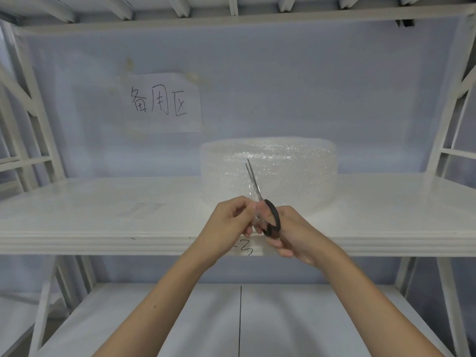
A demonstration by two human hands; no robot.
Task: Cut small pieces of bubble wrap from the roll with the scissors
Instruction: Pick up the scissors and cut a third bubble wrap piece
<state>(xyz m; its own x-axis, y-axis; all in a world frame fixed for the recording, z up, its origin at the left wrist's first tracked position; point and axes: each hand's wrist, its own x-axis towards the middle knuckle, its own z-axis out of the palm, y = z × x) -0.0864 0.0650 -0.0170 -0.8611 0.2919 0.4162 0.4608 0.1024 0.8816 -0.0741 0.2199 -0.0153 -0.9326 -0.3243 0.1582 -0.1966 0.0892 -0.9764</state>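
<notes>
A wide roll of clear bubble wrap (291,163) lies on the white shelf (103,202), at the middle right. In front of it my right hand (291,233) grips black-handled scissors (257,191); their blades point up and away, slightly apart, over the roll's front. My left hand (229,228) pinches a small clear strip of bubble wrap (257,215) right beside the scissor handles. Both hands hover at the shelf's front edge and touch each other. Whether the strip still joins the roll cannot be told.
A few faint clear scraps (144,207) lie on the shelf to the left of my hands. A paper sign with handwriting (162,101) hangs on the back wall. White rack posts (33,104) stand on both sides, and a lower shelf (180,318) runs beneath.
</notes>
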